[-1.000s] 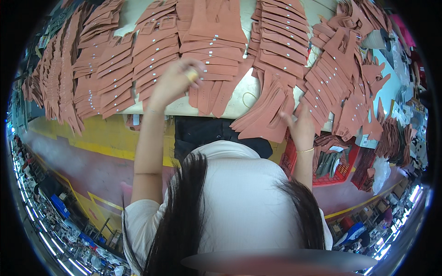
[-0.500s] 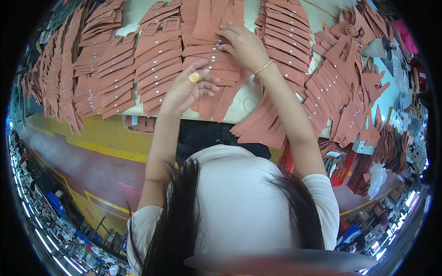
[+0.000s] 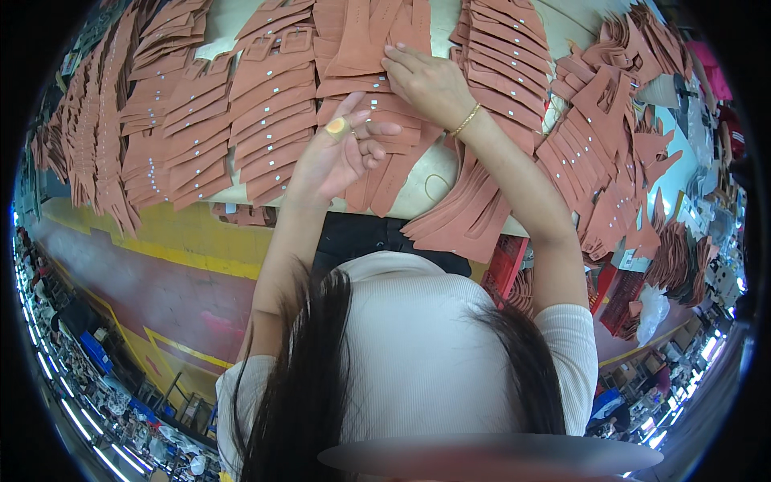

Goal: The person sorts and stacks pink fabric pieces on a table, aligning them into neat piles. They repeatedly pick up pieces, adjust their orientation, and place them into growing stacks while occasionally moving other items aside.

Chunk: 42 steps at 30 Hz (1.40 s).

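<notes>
Overlapping stacks of reddish-brown, leather-like cut pieces [image 3: 273,108], many with small white stickers, lie in rows across the cream table. My right hand [image 3: 430,87], with a gold bracelet at the wrist, is over the middle row. Its bent fingers are closed at the edge of a leather piece [image 3: 357,52]; the thumb is mostly hidden. Lower left of it, my left hand [image 3: 341,153] hovers above the same row, palm turned partly up and fingers apart. A yellow round thing [image 3: 337,127] sits on one of its fingers.
Strap-like pieces [image 3: 462,213] overhang the table's near edge [image 3: 353,207]. More piles [image 3: 590,136] crowd the right, beside a clear plastic bag [image 3: 652,313]. A red crate [image 3: 504,263] stands below the table. Yellow and red floor markings [image 3: 161,233] show at the left.
My left hand has shifted slightly right and its fingers have curled a little. The right hand's fingers have drawn closer together, and its forearm has swung slightly right.
</notes>
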{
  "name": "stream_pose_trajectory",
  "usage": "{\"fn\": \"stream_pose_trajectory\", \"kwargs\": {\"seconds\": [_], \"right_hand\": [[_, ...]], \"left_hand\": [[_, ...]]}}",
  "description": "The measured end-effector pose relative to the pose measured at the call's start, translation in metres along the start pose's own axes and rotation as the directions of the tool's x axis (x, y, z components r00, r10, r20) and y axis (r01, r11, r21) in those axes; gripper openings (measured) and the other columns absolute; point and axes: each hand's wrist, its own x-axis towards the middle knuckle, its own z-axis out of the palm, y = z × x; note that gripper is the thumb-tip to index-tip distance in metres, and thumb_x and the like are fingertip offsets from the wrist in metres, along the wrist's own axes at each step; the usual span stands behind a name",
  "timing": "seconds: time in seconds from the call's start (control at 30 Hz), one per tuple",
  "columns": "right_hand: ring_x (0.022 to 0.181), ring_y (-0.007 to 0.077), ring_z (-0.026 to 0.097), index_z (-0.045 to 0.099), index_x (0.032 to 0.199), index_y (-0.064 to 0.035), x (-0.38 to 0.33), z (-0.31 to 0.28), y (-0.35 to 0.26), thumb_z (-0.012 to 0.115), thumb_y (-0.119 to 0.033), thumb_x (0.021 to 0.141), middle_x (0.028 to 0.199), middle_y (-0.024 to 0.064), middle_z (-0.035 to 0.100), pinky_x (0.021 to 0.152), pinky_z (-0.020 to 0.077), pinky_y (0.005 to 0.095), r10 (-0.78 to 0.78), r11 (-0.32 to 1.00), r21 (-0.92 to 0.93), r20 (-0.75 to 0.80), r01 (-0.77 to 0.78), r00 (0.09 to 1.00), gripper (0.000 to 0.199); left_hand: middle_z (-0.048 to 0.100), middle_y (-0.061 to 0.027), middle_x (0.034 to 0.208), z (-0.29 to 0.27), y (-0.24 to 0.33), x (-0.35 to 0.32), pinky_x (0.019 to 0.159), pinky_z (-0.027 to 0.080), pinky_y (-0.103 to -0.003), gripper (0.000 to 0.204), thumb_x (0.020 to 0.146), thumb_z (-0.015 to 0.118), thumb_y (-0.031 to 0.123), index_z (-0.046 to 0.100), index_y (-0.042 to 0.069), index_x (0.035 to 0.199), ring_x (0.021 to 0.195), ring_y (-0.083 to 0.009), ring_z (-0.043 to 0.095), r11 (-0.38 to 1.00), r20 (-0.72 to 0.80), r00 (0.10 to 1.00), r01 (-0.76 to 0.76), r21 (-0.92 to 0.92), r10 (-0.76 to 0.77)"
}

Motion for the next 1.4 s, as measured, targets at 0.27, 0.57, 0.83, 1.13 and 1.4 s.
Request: {"fn": "stream_pose_trajectory", "kwargs": {"seconds": [0.27, 0.57, 0.83, 1.13, 1.4], "right_hand": [[0.111, 0.0203, 0.068, 0.071, 0.102, -0.0071, -0.003, -0.002, -0.004, 0.073, -0.022, 0.084, 0.117, 0.0042, 0.071, 0.083, 0.0580, 0.0320, 0.016, 0.996, 0.083, -0.023, -0.014, 1.000, 0.024], [0.108, 0.0201, 0.069, 0.070, 0.105, -0.0064, -0.004, 0.001, -0.004, 0.073, -0.018, 0.083, 0.117, 0.0057, 0.071, 0.078, 0.0596, 0.0318, 0.016, 0.998, 0.068, -0.024, -0.015, 1.000, 0.025], [0.086, 0.0185, 0.074, 0.069, 0.098, -0.0070, -0.008, 0.008, -0.014, 0.075, -0.015, 0.079, 0.112, 0.0051, 0.072, 0.065, 0.0592, 0.0282, -0.048, 0.993, 0.093, -0.208, 0.069, 0.977, 0.022], [0.100, 0.0183, 0.070, 0.068, 0.104, -0.0073, -0.011, -0.002, -0.020, 0.075, -0.015, 0.080, 0.114, 0.0043, 0.071, 0.079, 0.0576, 0.0329, 0.074, 0.984, 0.169, -0.129, -0.051, 0.989, 0.026], [0.105, 0.0200, 0.069, 0.070, 0.104, -0.0082, -0.014, -0.008, -0.023, 0.076, -0.018, 0.080, 0.113, 0.0026, 0.071, 0.083, 0.0567, 0.0334, 0.022, 0.987, 0.160, -0.045, -0.015, 0.999, 0.026]], "left_hand": [[0.067, -0.0140, 0.097, 0.000, 0.011, 0.021, 0.047, 0.045, -0.022, 0.048, 0.098, 0.061, 0.024, 0.039, 0.012, 0.139, 0.056, -0.0138, 0.059, 0.989, 0.021, 0.999, 0.023, 0.146, -0.026], [0.064, -0.0066, 0.083, -0.006, 0.015, 0.027, 0.045, 0.038, -0.022, 0.026, 0.095, 0.065, 0.023, 0.051, 0.010, 0.112, 0.051, -0.0124, 0.052, 0.992, 0.051, 0.999, -0.003, 0.123, -0.003], [0.064, -0.0076, 0.083, -0.008, 0.022, 0.027, 0.044, 0.039, -0.024, 0.021, 0.100, 0.056, 0.026, 0.059, 0.005, 0.097, 0.051, -0.0135, 0.052, 0.992, 0.060, 0.998, -0.036, 0.124, 0.029], [0.057, -0.0044, 0.079, -0.015, 0.051, 0.027, 0.043, 0.035, -0.024, 0.020, 0.097, 0.056, 0.022, 0.056, 0.002, 0.100, 0.049, -0.0107, 0.043, 0.911, 0.058, 0.998, 0.004, 0.413, -0.031], [0.062, -0.0067, 0.084, -0.023, 0.046, -0.011, 0.041, 0.034, -0.020, 0.032, 0.097, 0.055, 0.019, 0.050, 0.002, 0.124, 0.050, -0.0094, 0.051, 0.873, -0.106, 0.994, 0.017, 0.488, 0.040]]}}
